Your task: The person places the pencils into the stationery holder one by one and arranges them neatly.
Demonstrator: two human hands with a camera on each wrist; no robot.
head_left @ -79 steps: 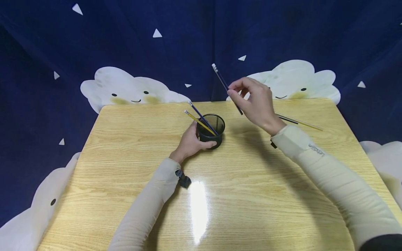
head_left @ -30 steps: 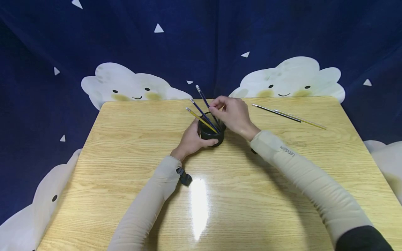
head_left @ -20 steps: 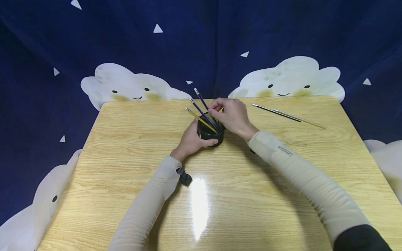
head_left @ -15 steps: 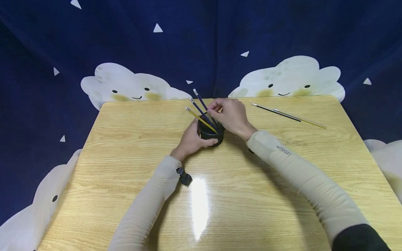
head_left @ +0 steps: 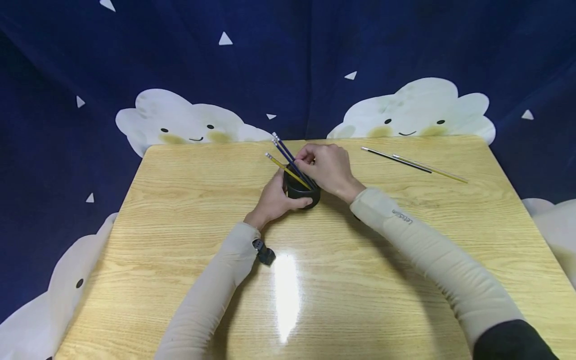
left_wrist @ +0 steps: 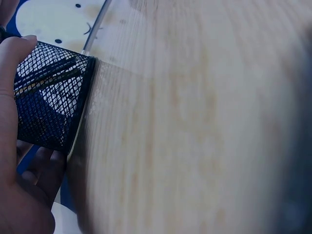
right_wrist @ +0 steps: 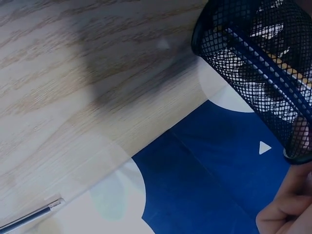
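A black mesh pencil cup stands on the table, and my left hand grips it round its left side, thumb across the front. In the left wrist view the thumb lies over the mesh wall. Inside the cup a yellow pencil and a dark blue pencil lean to the left, eraser ends up. My right hand, at the cup's right rim, pinches another dark blue pencil whose lower part is in the cup. The right wrist view shows these pencils through the mesh.
Right of the cup, a black pencil and a yellow pencil lie close together on the wooden table. A dark blue curtain with white clouds hangs behind the table's far edge.
My right hand has brought the dark blue pencil left and down into the cup, then tilted it left beside the other blue one. The left hand keeps its grip on the cup.
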